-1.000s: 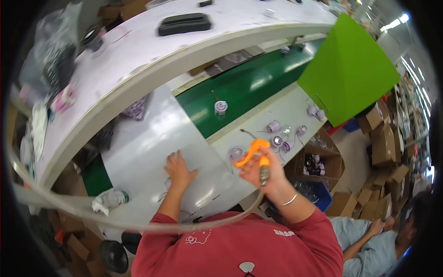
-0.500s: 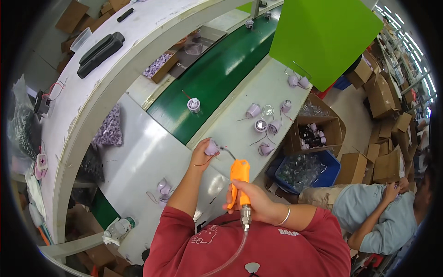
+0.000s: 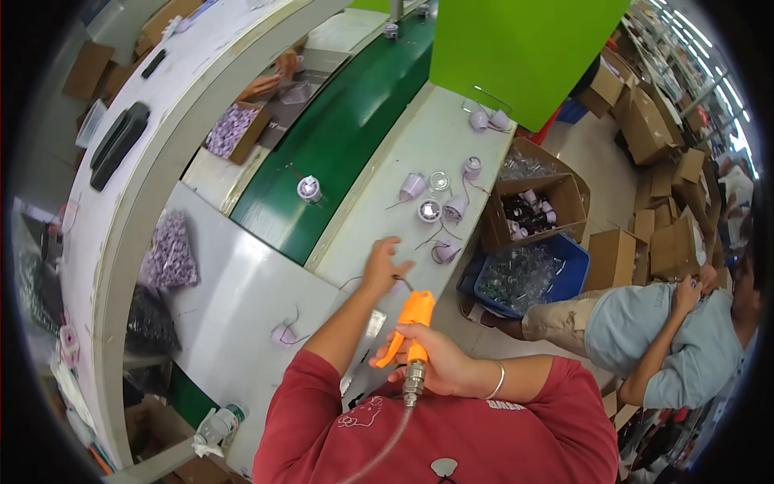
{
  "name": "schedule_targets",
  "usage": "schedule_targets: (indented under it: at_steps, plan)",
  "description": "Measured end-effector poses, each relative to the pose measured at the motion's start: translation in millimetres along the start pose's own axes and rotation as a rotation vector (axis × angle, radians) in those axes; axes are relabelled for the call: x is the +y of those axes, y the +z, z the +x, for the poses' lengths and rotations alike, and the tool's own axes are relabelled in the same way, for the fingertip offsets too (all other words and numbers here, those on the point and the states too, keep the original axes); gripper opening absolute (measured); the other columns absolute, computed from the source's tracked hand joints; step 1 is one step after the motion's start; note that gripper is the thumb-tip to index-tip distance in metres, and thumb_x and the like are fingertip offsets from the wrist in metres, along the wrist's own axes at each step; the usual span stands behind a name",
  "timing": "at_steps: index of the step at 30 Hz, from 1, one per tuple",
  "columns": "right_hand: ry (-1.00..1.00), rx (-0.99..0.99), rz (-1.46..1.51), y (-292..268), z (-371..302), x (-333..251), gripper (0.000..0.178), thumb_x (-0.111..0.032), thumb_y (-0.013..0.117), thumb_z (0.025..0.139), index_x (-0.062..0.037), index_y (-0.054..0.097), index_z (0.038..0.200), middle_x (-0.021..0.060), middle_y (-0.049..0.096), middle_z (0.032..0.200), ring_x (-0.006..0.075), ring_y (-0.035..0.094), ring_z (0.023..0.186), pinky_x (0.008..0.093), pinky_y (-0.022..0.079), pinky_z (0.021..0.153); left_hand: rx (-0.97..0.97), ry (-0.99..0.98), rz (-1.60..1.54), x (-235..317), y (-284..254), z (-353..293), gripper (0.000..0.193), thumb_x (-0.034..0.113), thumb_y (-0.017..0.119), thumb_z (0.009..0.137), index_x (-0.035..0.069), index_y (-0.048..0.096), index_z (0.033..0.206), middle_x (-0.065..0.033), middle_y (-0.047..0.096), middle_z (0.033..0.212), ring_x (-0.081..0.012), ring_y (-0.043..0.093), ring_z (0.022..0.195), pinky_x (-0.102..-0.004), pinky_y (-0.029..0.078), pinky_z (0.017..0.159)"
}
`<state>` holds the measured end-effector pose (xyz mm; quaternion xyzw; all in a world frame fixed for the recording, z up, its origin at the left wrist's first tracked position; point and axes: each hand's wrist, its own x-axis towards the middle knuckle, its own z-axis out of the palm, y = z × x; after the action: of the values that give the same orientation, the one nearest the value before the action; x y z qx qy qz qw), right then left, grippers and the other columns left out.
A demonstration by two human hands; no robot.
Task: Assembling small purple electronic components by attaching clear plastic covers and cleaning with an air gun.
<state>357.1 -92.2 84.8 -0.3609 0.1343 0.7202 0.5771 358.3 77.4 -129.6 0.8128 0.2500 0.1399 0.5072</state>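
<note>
My right hand (image 3: 427,355) is wrapped around an orange air blow gun (image 3: 417,315). A clear hose (image 3: 395,436) runs down from its metal fitting. Just beyond the nozzle, my left hand (image 3: 383,266) has its fingers spread over the pale worktable (image 3: 355,238). A bit of a lilac cup-shaped part (image 3: 398,285) shows beside that hand, partly hidden, and a thin wire sticks out past the wrist. Farther right lie several lilac cup-shaped parts (image 3: 413,186) with wires, next to a clear round cover (image 3: 439,181). Another lilac part (image 3: 282,335) sits left of my forearm.
A green conveyor belt (image 3: 347,121) carries a lilac part (image 3: 309,189). On the right stand a cardboard box (image 3: 564,189) of parts and a blue bin (image 3: 574,278) of clear pieces. A co-worker (image 3: 637,331) sits at right; another person's hands (image 3: 274,77) work beyond the belt.
My left hand has moved right and its fingers have spread from the lilac part they gripped. The blow gun stays in my right hand. Another person's hands have appeared beyond the belt.
</note>
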Motion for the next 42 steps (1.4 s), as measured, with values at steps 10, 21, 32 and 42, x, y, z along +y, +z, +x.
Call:
schedule_targets:
  at_steps: [10, 21, 32, 42]
  plan:
    - [-0.2, 0.002, -0.017, -1, -13, -12, 0.024, -0.027, 0.045, 0.093, -0.0078, 0.047, 0.108, 0.0121, 0.057, 0.102, 0.0307, 0.054, 0.112, 0.0363, 0.049, 0.078, -0.467, 0.023, 0.461, 19, 77, 29, 0.073, 0.028, 0.079, 0.065, 0.016, 0.044, 0.127, -0.0229, 0.042, 0.127, -0.038, 0.053, 0.105, -0.044, 0.047, 0.086]
    - [0.039, -0.1, -0.255, 21, 32, -2, 0.028, -0.034, 0.049, 0.093, -0.0065, 0.052, 0.089, 0.0075, 0.058, 0.075, 0.0255, 0.063, 0.075, 0.03, 0.049, 0.052, 0.109, -0.507, -1.538, -26, -119, -92, 0.072, 0.067, 0.034, 0.087, 0.0, 0.054, 0.107, -0.0185, 0.064, 0.098, -0.0249, 0.063, 0.057, -0.0343, 0.052, 0.048]
    - [0.203, -0.279, -0.352, 42, 32, 17, 0.028, -0.037, 0.051, 0.091, -0.0091, 0.05, 0.09, 0.0059, 0.058, 0.07, 0.0211, 0.064, 0.067, 0.0263, 0.045, 0.046, 0.17, -0.15, -1.694, -35, -159, -151, 0.053, 0.032, 0.06, 0.085, 0.016, 0.041, 0.132, -0.0199, 0.045, 0.13, -0.0299, 0.061, 0.075, -0.0402, 0.056, 0.057]
    - [0.241, -0.418, -0.315, 48, 8, 19, 0.028, -0.035, 0.046, 0.093, -0.0069, 0.051, 0.095, 0.0111, 0.062, 0.079, 0.0255, 0.065, 0.083, 0.0271, 0.048, 0.054, 0.073, 0.036, -1.723, -32, -161, -146, 0.05, 0.043, 0.046, 0.092, 0.019, 0.039, 0.135, -0.0254, 0.053, 0.108, -0.0259, 0.052, 0.06, -0.0397, 0.048, 0.05]
